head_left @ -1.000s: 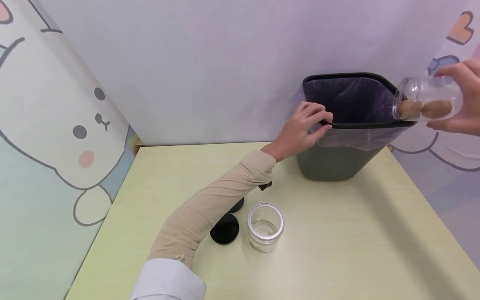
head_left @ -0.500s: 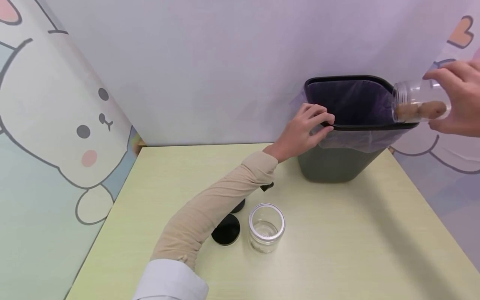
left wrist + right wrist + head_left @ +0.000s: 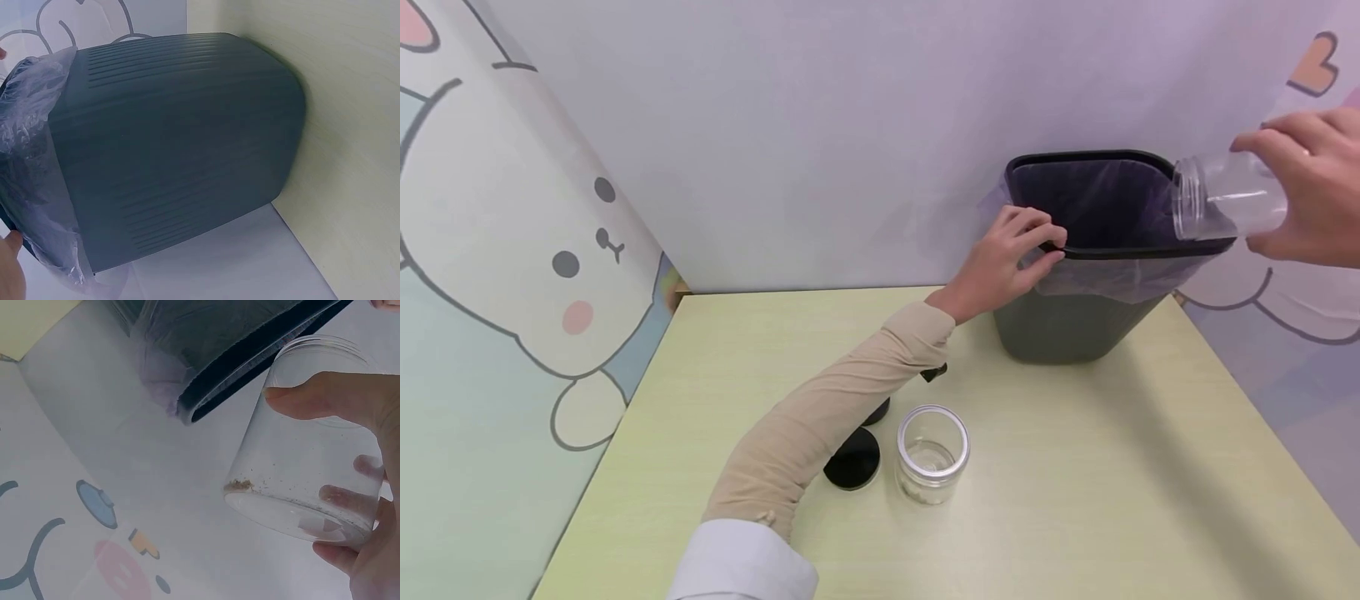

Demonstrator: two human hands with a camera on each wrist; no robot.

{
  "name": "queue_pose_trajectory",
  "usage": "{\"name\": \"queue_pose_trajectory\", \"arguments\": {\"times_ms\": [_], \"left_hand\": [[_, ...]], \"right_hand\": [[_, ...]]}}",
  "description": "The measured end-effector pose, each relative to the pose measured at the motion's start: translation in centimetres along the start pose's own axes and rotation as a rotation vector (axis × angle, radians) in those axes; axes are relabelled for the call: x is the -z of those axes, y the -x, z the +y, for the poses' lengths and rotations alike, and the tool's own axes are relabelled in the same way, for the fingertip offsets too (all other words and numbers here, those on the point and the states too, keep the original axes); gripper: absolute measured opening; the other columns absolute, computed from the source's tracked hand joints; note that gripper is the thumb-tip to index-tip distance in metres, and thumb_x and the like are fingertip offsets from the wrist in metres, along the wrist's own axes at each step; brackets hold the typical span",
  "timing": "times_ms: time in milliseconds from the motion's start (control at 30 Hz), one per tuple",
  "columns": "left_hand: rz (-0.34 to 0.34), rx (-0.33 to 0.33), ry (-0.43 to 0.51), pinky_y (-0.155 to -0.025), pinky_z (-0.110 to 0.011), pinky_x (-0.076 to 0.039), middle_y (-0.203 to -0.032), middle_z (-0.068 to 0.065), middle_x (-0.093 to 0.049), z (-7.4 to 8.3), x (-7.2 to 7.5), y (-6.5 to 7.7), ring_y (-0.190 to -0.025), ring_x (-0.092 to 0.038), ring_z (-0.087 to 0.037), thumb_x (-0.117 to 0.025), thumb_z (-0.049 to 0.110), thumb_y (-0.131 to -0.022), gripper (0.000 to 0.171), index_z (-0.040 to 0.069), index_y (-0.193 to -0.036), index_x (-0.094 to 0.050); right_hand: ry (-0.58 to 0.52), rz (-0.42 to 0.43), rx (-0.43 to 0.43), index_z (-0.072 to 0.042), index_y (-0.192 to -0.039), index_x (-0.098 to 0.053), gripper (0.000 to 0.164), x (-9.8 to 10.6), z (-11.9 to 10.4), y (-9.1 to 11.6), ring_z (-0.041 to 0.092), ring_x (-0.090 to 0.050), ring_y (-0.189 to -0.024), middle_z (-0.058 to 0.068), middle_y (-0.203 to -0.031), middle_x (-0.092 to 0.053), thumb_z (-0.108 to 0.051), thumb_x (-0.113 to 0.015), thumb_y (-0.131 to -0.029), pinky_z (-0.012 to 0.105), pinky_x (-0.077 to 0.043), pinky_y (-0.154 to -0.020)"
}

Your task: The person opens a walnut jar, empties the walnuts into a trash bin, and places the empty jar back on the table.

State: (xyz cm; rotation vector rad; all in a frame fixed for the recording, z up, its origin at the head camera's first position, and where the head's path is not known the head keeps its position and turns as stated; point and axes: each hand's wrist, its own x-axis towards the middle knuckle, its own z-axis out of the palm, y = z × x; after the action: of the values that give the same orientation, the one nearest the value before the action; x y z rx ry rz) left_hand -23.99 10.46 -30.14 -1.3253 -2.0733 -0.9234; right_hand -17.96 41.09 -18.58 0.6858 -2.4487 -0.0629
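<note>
My left hand [image 3: 1003, 258] pinches the near rim of a dark grey trash bin [image 3: 1067, 329] at its left corner. A thin clear bag [image 3: 1123, 279] lines the bin and folds over its edge. At the bin's right side, my right hand [image 3: 1318, 187] grips a clear jar [image 3: 1228, 196] lying on its side, its threaded mouth over the rim. No lumps show in this jar; a few brown crumbs [image 3: 239, 485] cling near its base in the right wrist view. The left wrist view shows the bin's ribbed wall and part of the left thumb [image 3: 9, 265].
An uncapped clear jar [image 3: 932, 454] stands on the pale table [image 3: 1075, 500]. Left of it lies a black lid [image 3: 853, 458], and another round black piece [image 3: 877, 412] is half hidden by my left sleeve [image 3: 820, 417]. A small black object [image 3: 934, 372] lies farther back.
The brown, rounded lumps have left the jar in my right hand. That hand has moved left, bringing the jar's mouth farther over the bin. The left hand keeps its place on the rim.
</note>
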Motion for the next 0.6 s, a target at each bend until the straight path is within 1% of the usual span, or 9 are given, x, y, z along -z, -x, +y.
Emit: {"name": "queue_pose_trajectory", "arguments": {"times_ms": [167, 233, 333, 433, 500, 533, 600], "left_hand": [[-0.009, 0.008, 0.006, -0.089, -0.019, -0.041, -0.116, -0.007, -0.061, 0.0, 0.0, -0.1, -0.113, -0.048, -0.024, -0.068, 0.017, -0.099, 0.015, 0.007, -0.109, -0.073], [-0.012, 0.01, 0.013, -0.088, -0.019, -0.041, -0.114, -0.007, -0.061, 0.0, 0.0, -0.2, -0.111, -0.048, -0.023, -0.068, 0.017, -0.099, 0.015, 0.007, -0.109, -0.074], [-0.015, 0.007, 0.022, -0.09, -0.019, -0.04, -0.113, -0.006, -0.062, -0.1, -0.1, -0.3, -0.11, -0.048, -0.023, -0.068, 0.017, -0.099, 0.016, 0.006, -0.109, -0.074], [-0.014, 0.003, 0.027, -0.092, -0.02, -0.039, -0.113, -0.007, -0.062, -0.2, -0.1, -0.4, -0.11, -0.048, -0.023, -0.069, 0.017, -0.099, 0.016, 0.005, -0.108, -0.073], [-0.014, 0.0, 0.026, -0.092, -0.019, -0.039, -0.114, -0.007, -0.062, -0.2, -0.1, -0.4, -0.11, -0.048, -0.023, -0.069, 0.017, -0.098, 0.016, 0.005, -0.108, -0.073], [-0.016, 0.0, 0.024, -0.092, -0.019, -0.039, -0.114, -0.007, -0.062, -0.2, -0.1, -0.5, -0.11, -0.048, -0.024, -0.069, 0.017, -0.098, 0.016, 0.005, -0.108, -0.073], [-0.017, 0.002, 0.021, -0.091, -0.019, -0.039, -0.115, -0.007, -0.062, -0.2, 0.0, -0.4, -0.11, -0.048, -0.023, -0.069, 0.017, -0.098, 0.016, 0.006, -0.109, -0.073]], "right_hand": [[0.078, -0.067, -0.018, 0.006, -0.126, -0.044, 0.102, 0.1, 0.0, -0.2, 0.062, -0.04, -0.105, 0.039, -0.119, -0.044, 0.002, -0.082, -0.032, 0.07, -0.034, -0.088], [0.127, -0.11, -0.033, 0.006, -0.127, -0.041, 0.104, 0.1, 0.0, -0.3, 0.062, -0.04, -0.106, 0.04, -0.121, -0.042, 0.001, -0.086, -0.033, 0.071, -0.036, -0.091], [0.195, -0.148, -0.025, 0.007, -0.129, -0.039, 0.106, 0.1, 0.0, -0.5, 0.062, -0.04, -0.109, 0.04, -0.123, -0.041, 0.001, -0.088, -0.035, 0.073, -0.035, -0.096], [0.246, -0.142, 0.027, 0.008, -0.13, -0.041, 0.104, 0.2, -0.2, -0.8, 0.062, -0.042, -0.112, 0.041, -0.125, -0.043, 0.004, -0.086, -0.036, 0.072, -0.036, -0.098], [0.264, -0.114, 0.091, 0.008, -0.129, -0.044, 0.102, 0.2, -0.3, -1.0, 0.061, -0.044, -0.111, 0.041, -0.123, -0.046, 0.006, -0.084, -0.036, 0.07, -0.038, -0.098], [0.266, -0.099, 0.125, 0.008, -0.129, -0.045, 0.099, 0.2, -0.4, -1.0, 0.061, -0.045, -0.11, 0.041, -0.123, -0.047, 0.007, -0.081, -0.037, 0.069, -0.039, -0.097], [0.284, -0.092, 0.177, 0.007, -0.129, -0.045, 0.096, 0.3, -0.6, -1.2, 0.061, -0.047, -0.108, 0.041, -0.122, -0.048, 0.009, -0.077, -0.038, 0.067, -0.04, -0.097]]}}
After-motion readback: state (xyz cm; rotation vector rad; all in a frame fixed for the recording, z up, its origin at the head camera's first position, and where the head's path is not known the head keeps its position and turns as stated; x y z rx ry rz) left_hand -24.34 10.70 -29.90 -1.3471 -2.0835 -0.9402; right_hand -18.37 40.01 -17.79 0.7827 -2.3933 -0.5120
